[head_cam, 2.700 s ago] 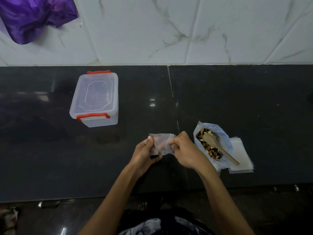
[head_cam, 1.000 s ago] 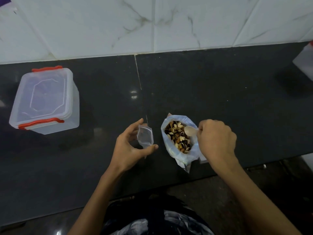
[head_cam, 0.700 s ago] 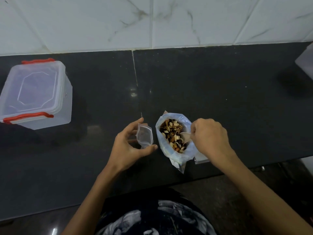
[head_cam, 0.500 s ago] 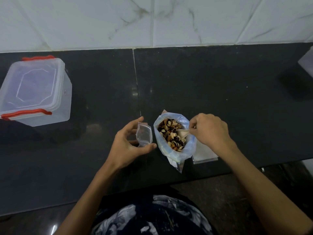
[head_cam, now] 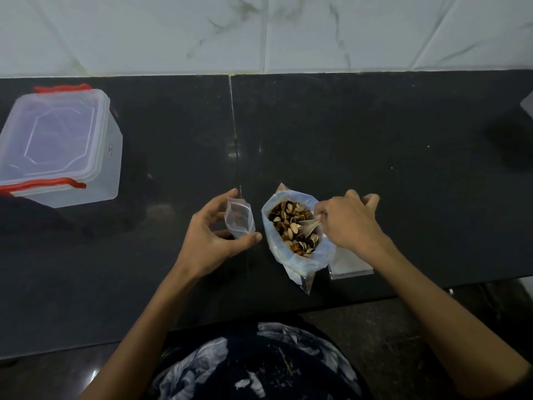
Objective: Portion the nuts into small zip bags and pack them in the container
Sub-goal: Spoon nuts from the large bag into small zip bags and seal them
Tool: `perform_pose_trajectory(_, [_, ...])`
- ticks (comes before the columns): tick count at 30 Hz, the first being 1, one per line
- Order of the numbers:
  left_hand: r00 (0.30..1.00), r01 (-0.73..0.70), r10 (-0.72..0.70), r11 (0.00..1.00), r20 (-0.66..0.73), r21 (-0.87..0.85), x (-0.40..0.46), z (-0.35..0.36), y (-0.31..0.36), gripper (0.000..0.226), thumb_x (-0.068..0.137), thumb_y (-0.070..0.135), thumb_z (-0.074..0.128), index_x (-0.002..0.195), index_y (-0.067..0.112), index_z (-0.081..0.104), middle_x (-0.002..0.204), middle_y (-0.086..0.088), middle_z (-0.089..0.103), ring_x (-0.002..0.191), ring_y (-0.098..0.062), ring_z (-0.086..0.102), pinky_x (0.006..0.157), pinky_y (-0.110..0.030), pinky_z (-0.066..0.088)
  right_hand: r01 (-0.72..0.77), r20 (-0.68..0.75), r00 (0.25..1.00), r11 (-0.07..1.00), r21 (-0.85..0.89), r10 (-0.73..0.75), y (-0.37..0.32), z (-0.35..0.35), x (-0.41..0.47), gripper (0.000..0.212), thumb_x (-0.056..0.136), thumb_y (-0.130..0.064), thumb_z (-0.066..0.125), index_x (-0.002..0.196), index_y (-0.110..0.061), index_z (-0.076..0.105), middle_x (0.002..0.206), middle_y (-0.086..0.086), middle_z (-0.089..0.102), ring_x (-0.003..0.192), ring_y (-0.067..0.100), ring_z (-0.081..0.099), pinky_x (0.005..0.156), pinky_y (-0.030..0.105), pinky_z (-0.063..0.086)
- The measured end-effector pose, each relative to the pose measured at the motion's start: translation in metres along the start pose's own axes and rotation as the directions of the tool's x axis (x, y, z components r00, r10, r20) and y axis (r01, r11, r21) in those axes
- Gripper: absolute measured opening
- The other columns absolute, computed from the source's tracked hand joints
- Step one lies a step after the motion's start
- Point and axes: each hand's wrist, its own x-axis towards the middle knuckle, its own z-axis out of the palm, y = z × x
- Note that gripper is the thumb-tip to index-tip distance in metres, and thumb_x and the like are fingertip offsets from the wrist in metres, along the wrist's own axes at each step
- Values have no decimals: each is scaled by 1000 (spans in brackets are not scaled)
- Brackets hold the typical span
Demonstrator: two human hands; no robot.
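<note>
My left hand [head_cam: 210, 241] holds a small clear zip bag [head_cam: 238, 217] upright between thumb and fingers, its mouth open and nothing visible inside. Just to its right stands a large plastic bag of nuts [head_cam: 294, 226], rolled open at the top. My right hand [head_cam: 350, 223] grips the handle of a pale spoon [head_cam: 308, 224] whose bowl lies among the nuts. A clear plastic container [head_cam: 57, 145] with a lid and red clips stands at the far left of the black counter [head_cam: 375, 134].
A stack of flat clear zip bags [head_cam: 350, 265] lies under my right wrist near the counter's front edge. A white tiled wall [head_cam: 259, 33] backs the counter. A pale object [head_cam: 528, 103] pokes in at the right edge.
My right hand has taken the spoon and pushed its bowl deeper into the nuts. My left hand keeps the small bag open beside the nut bag. The view shifted slightly.
</note>
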Motion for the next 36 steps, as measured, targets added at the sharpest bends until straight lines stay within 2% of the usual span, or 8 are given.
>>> perform_pose_trajectory(5, [1000,-5,5,1000,-6,-6,4,-2,4,83,47,46,77,123,36,46,120,12,59,107,-3,58,73,-11,50,-74,130,990,984,165,53,13,-8,4,24,100,-27,38,104,-36,60,103,-8,56,114,21,40,85,37,21])
perform_pose_trajectory(8, [1000,-8,8,1000,9,21,5,-2,4,93,49,48,76,133,28,41,121,14,57,107,3,57,74,-9,49,-90,156,986,972,216,56,18,-9,4,22,100,-29,39,99,-36,61,101,-8,56,114,22,44,90,39,24])
perform_pose_trajectory(10, [1000,-11,11,999,18,43,5,-2,4,95,50,49,76,135,27,39,123,15,55,107,4,56,75,-8,48,-93,143,988,967,236,60,18,-10,3,21,99,-29,41,101,-35,61,103,-8,58,114,21,45,94,41,25])
perform_pose_trajectory(14, [999,-35,32,996,34,77,7,0,7,96,51,42,84,135,21,44,122,20,55,110,7,55,81,-6,46,-79,89,994,962,260,57,17,-12,-2,19,99,-28,43,98,-36,60,105,-7,61,112,19,46,86,37,22])
perform_pose_trajectory(21, [996,-45,41,998,77,53,11,10,16,91,55,36,80,136,16,44,125,15,55,117,5,51,89,-3,38,-78,50,997,941,331,65,19,-42,-12,20,98,-31,43,87,-42,54,95,-12,56,111,17,48,99,44,25])
perform_pose_trajectory(26, [996,-14,12,1000,93,15,14,17,17,96,54,38,88,136,12,46,126,15,57,119,4,51,98,-13,41,67,-117,993,918,391,-23,-7,-68,-24,16,96,-34,46,88,-43,56,97,-15,63,105,11,49,90,38,24])
perform_pose_trajectory(31, [998,13,-13,1000,67,-7,16,18,16,95,52,41,85,134,12,47,126,5,61,121,-3,53,104,-26,42,121,-341,939,970,211,-43,-38,-62,-32,19,98,-35,43,105,-39,59,90,-15,56,90,6,40,79,28,22])
perform_pose_trajectory(36, [999,29,-29,999,37,17,18,17,10,83,62,17,86,134,9,47,119,5,63,113,-3,58,102,-28,45,119,-377,924,985,124,-64,-55,-59,-41,21,98,-27,45,111,-33,60,94,-10,59,88,10,49,75,26,32])
